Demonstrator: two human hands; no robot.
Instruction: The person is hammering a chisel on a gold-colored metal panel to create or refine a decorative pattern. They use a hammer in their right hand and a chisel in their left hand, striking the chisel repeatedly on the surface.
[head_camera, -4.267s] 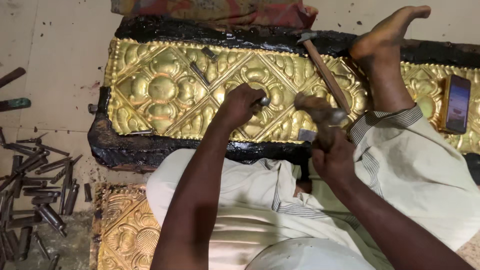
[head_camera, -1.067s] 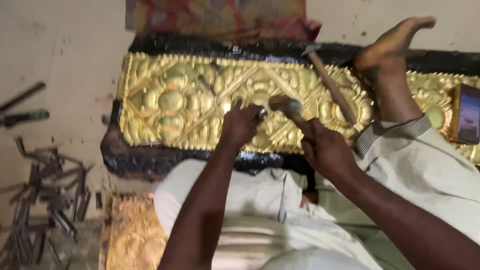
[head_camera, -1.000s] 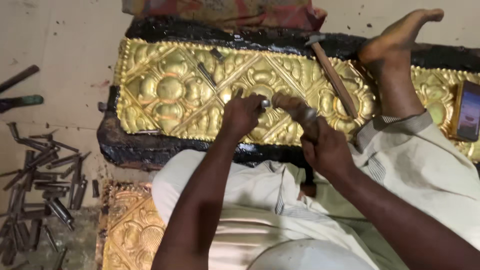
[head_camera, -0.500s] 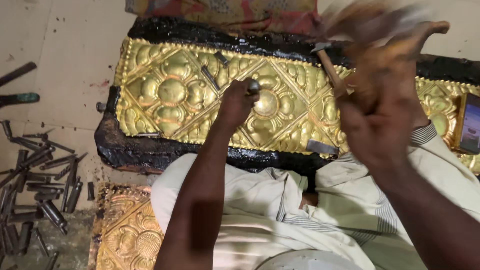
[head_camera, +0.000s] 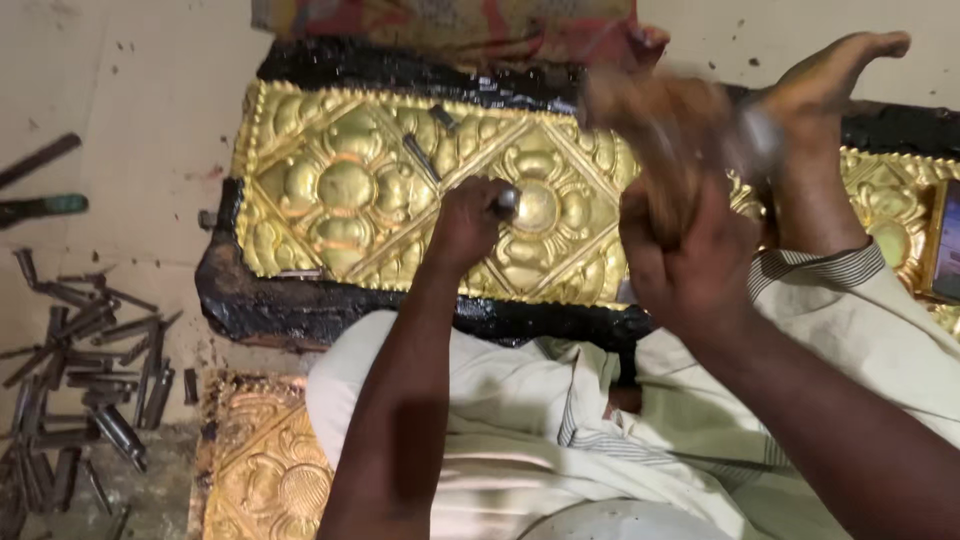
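1. A heap of dark metal punches lies on the floor at far left.
2. The left hand is closed around a punch, whose tip rests on the gold embossed panel beside the central flower.
3. The right hand is wrapped tight on a hammer, raised and blurred, above and right of the punch, apart from it.
4. A bare foot rests on the panel's right end.

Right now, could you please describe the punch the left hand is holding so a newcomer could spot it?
Find the gold embossed panel on its black bed. Near its middle, the left hand grips a short metal punch beside a round boss; unlike the loose punches lying flat, it alone is held.
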